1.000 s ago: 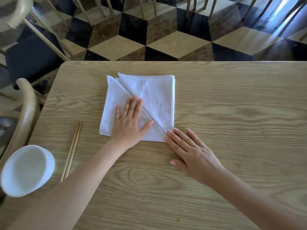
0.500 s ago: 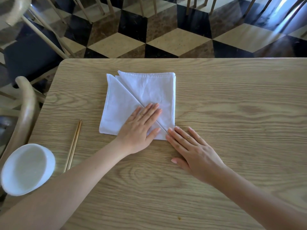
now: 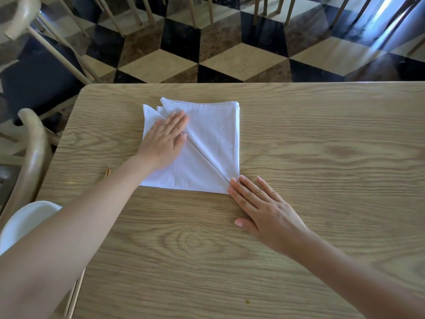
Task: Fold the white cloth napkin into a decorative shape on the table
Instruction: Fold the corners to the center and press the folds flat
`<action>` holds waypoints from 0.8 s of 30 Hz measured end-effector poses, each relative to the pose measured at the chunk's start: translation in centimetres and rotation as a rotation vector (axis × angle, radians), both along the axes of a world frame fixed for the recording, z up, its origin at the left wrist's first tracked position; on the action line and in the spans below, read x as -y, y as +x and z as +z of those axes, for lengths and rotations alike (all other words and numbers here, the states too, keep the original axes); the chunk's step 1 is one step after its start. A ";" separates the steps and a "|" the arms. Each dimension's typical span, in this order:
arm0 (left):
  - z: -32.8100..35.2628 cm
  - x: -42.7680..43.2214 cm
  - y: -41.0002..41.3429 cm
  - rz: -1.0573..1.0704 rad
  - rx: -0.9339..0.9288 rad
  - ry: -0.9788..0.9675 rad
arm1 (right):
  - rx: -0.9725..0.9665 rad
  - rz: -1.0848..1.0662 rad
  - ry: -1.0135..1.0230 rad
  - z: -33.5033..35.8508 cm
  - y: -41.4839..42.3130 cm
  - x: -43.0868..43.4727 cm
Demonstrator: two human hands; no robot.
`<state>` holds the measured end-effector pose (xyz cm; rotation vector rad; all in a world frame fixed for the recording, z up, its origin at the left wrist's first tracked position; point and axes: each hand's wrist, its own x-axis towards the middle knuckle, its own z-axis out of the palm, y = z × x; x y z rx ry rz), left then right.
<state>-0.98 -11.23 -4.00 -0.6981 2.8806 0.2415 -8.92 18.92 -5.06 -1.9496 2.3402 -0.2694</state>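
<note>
Lying flat on the light wood-grain table (image 3: pixel 299 139), the white cloth napkin (image 3: pixel 213 139) sits toward the far left part of the top, folded into a rough square with a diagonal crease running from its far left corner down to its near right corner. Its far hemmed edge lies close to the table's far edge, with a strip of bare wood between them; at the far left corner several layered points splay slightly apart.

The left hand (image 3: pixel 164 140) is pressed palm-down on the left half of the napkin, fingers straight, close together and extended toward the far corner, gripping nothing. The right hand (image 3: pixel 264 208) lies flat on the wood with fingers spread a little, its fingertips touching the napkin's near right corner where the crease ends; it grips nothing either.

To the right of the napkin the tabletop is bare wood out to the frame's edge, and a broad stretch of wood shows near the person between the two forearms. At the near left, a white round bowl (image 3: pixel 25 221) and a pair of pale wooden chopsticks (image 3: pixel 76 295) are partly hidden behind the left forearm. A curved pale wooden chair back (image 3: pixel 34 143) stands just beyond the table's left edge.
</note>
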 end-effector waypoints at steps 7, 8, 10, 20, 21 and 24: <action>1.3 -6.4 -3.5 -0.418 -0.162 -0.048 | 0.038 -0.033 -0.030 -0.3 0.4 0.1; 0.9 -7.5 -3.9 -0.558 -0.156 -0.036 | 0.037 -0.029 -0.032 -0.4 0.4 0.1; -0.1 -7.7 -4.6 -0.649 -0.086 -0.023 | 0.040 -0.020 -0.035 -0.5 0.3 0.1; -0.7 -4.6 -8.1 -0.443 -0.040 -0.069 | 0.045 -0.022 -0.043 -0.3 0.5 0.0; -0.9 -4.5 -8.1 -0.438 -0.057 -0.083 | 0.045 -0.020 -0.044 -0.3 0.5 0.0; -1.0 -4.2 -8.1 -0.405 -0.081 -0.091 | 0.045 -0.017 -0.046 -0.2 0.6 -0.1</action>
